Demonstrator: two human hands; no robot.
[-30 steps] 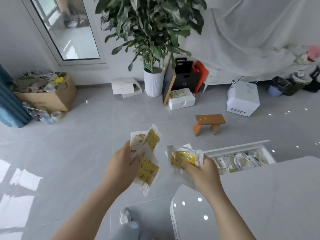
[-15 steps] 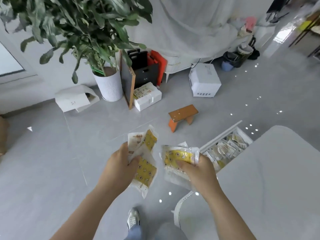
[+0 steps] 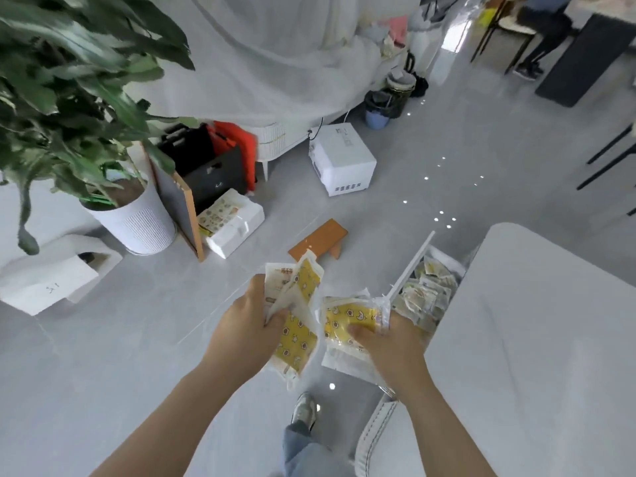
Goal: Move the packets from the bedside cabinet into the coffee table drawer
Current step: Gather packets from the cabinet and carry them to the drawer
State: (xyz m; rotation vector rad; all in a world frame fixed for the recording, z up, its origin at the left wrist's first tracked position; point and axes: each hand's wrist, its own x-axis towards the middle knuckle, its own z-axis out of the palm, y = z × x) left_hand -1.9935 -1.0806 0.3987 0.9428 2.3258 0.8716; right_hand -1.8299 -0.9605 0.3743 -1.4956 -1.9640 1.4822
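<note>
Head view — left hand point(image 3: 246, 333), right hand point(image 3: 392, 352) grip packets point(image 3: 347, 320) — stool point(image 3: 318, 239) beyond, drawer point(image 3: 411, 266) alongside.

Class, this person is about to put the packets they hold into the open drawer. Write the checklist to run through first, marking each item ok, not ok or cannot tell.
1. Drawer pulled open: ok.
2. Left hand has a grip on the left packets: ok, fingers curl round them.
3. Right hand has a grip on the right packets: ok, thumb lies on top.
4. Packets above the drawer: not ok, both bundles appear to hang over the floor, beside the drawer front.
5. Room left inside: cannot tell, stored packets cover the visible bottom.
</note>
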